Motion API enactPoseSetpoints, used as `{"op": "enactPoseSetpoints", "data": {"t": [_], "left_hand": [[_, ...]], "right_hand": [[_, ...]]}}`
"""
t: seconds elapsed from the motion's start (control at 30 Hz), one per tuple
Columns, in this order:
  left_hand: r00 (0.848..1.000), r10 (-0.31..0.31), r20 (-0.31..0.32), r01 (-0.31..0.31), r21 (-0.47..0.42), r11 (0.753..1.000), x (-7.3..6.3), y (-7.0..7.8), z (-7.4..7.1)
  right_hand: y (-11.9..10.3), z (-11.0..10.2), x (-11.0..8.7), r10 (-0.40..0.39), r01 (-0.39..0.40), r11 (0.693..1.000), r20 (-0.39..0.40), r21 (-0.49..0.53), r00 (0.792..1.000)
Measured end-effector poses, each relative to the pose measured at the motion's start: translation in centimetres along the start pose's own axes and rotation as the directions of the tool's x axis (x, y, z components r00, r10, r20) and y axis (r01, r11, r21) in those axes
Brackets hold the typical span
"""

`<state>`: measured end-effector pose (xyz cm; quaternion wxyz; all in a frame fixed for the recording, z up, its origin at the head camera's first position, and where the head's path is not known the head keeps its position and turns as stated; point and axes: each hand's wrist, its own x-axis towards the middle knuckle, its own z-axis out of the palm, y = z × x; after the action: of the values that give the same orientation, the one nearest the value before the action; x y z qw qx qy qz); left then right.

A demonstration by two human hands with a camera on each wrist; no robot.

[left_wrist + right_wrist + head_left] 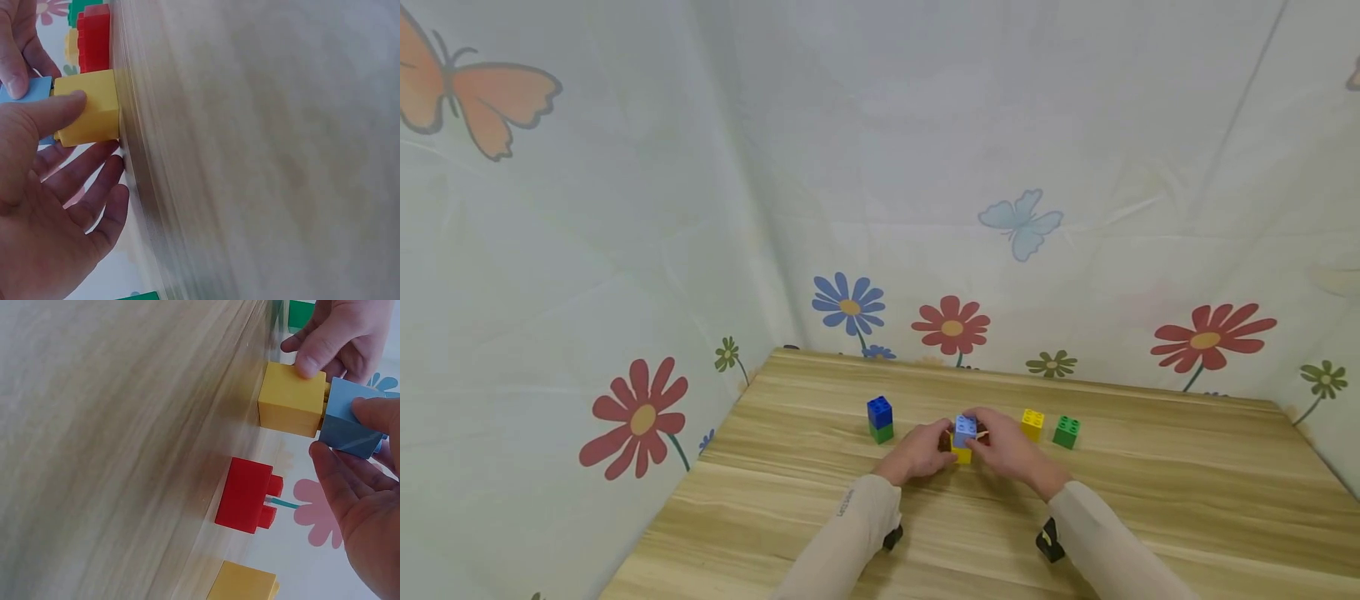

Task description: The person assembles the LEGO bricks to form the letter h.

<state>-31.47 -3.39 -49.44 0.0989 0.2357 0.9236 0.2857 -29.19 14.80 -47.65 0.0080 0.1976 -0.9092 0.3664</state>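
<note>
A light blue toy building block sits over a yellow block near the middle of the table. My left hand grips the yellow block low down, its thumb flat on one face in the left wrist view. From the other side, my right hand pinches the light blue block between thumb and fingers. A narrow gap with yellow studs shows between the two blocks in the right wrist view. The yellow block's base is right at the tabletop.
Left of the hands stands a dark blue block stacked on a green block. To the right are another yellow block and a green block. A red block stands beside the right hand, hidden in the head view.
</note>
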Motion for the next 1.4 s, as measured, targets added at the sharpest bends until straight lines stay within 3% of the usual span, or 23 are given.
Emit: {"op": "enactPoseSetpoints", "data": {"t": [0.37,0.83,1.17,1.4], "left_hand": [[1.0,0.001,0.003,-0.001,-0.018,1.0,-0.12,0.08,-0.05],[1.0,0.007,0.002,-0.007,0.008,1.0,-0.26,0.37,-0.11],[1.0,-0.013,0.004,0.013,0.0,1.0,-0.23,0.33,0.02],[1.0,0.004,-0.009,-0.004,0.023,1.0,-0.13,0.34,-0.03]], "right_hand": [[-0.24,-0.1,-0.13,-0.056,0.056,0.998,0.013,-0.017,0.998],[-0.04,0.32,-0.47,-0.073,0.074,0.996,0.033,-0.043,0.997],[0.21,0.27,-0.02,-0.093,0.096,0.994,0.043,-0.057,0.995],[0.27,-0.08,0.43,-0.119,0.123,0.99,0.066,-0.064,0.991]]}}
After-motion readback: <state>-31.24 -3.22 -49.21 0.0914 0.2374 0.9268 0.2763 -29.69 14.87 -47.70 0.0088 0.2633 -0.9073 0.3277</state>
